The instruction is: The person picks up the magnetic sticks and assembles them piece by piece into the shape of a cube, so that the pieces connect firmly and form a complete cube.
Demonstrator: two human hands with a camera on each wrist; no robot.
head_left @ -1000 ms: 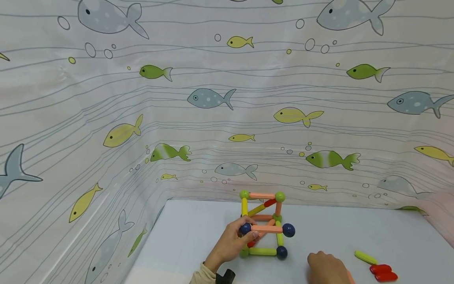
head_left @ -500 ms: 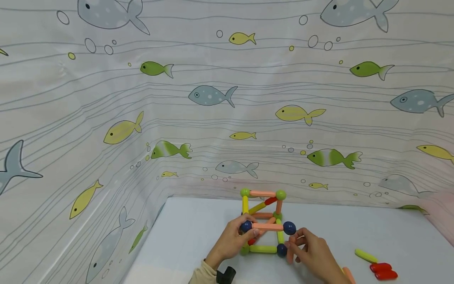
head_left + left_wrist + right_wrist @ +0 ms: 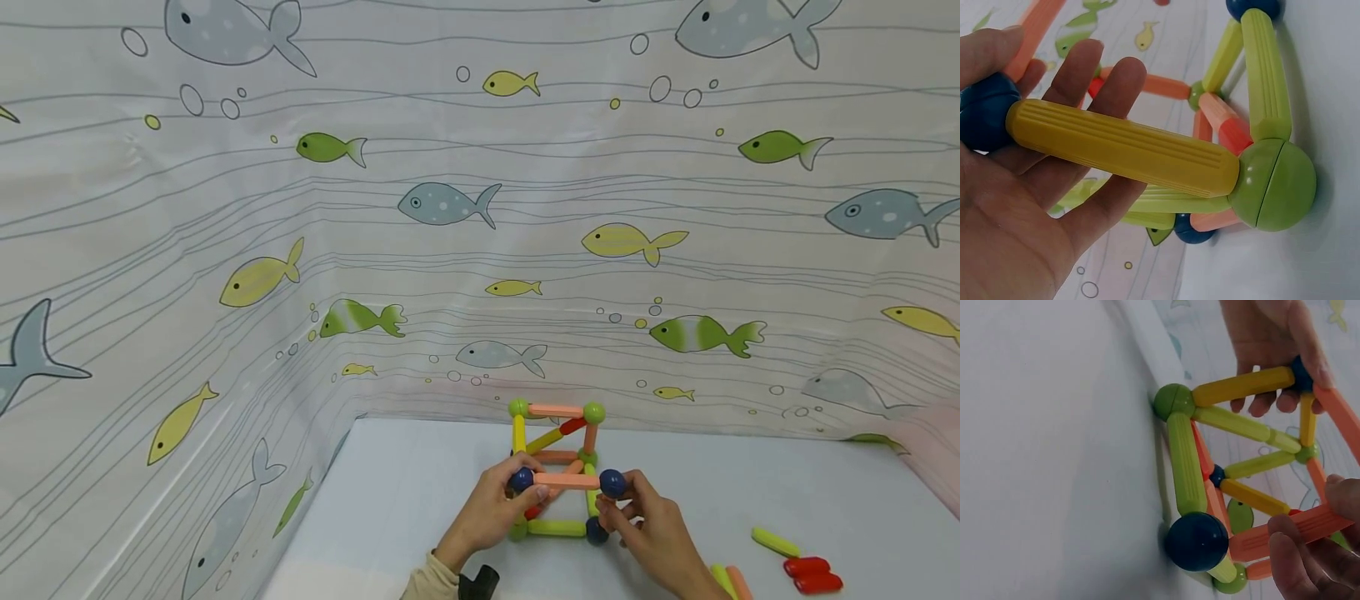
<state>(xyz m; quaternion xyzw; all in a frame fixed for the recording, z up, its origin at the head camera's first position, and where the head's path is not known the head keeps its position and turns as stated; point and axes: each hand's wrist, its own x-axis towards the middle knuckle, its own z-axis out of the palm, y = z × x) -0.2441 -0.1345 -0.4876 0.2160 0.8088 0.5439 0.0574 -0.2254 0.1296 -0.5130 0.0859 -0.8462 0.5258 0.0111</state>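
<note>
A boxy frame of plastic building rods and balls stands on the table. My left hand (image 3: 487,510) holds its upper front left blue ball (image 3: 985,112), the thumb over it and the other fingers spread behind the yellow rod (image 3: 1122,147). From that ball an orange rod (image 3: 566,481) runs across to another blue ball (image 3: 612,483). My right hand (image 3: 656,529) pinches a second orange rod (image 3: 1260,542) below this one. In the right wrist view its near end meets the lower blue ball (image 3: 1197,542); fingers hide its upper part.
Loose on the white table (image 3: 405,467) at the right lie a lime rod (image 3: 776,542) and two red pieces (image 3: 813,575). An orange rod (image 3: 738,582) and a lime one lie by my right forearm. A fish-patterned sheet (image 3: 420,275) hangs behind.
My right hand has come from the loose rods at the front right, bringing an orange rod to the frame's front right corner, and has shifted it slightly left. My left hand keeps its hold.
</note>
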